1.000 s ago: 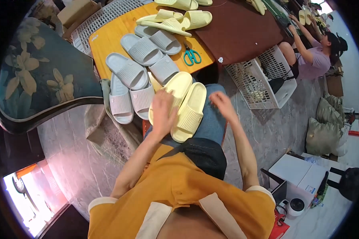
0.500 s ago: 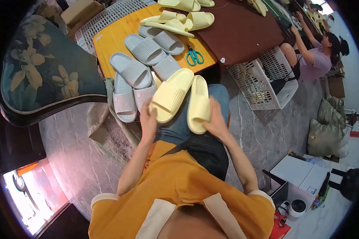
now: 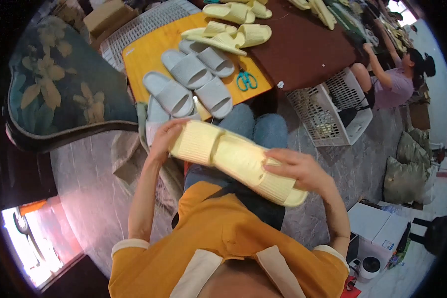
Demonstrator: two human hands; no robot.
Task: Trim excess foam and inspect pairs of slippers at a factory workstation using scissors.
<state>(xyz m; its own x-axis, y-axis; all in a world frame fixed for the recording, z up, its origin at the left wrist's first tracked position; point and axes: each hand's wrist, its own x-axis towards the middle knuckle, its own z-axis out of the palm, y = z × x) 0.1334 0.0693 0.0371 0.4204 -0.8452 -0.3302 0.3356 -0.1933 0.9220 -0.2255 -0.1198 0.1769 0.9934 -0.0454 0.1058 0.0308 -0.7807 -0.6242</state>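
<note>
**Head view: pale yellow slippers held across the lap**

A person in an orange shirt gripped pale yellow ribbed foam slippers point(image 3: 236, 161), apparently two pressed together, above their blue-jeaned knees. The left hand point(image 3: 164, 139) closed around the strap end, while the right hand point(image 3: 295, 169) clamped the far end, fingers wrapped over the top. The hands stood well apart, one at each end. Just beyond, grey foam slippers point(image 3: 188, 82) lay in pairs on an orange wooden tabletop point(image 3: 144, 57), beside teal-handled scissors point(image 3: 246, 80) and more yellow slippers point(image 3: 233, 35). A white plastic basket point(image 3: 328, 111) stood on the floor to the right, near another seated person in a purple top point(image 3: 390, 84).
</note>
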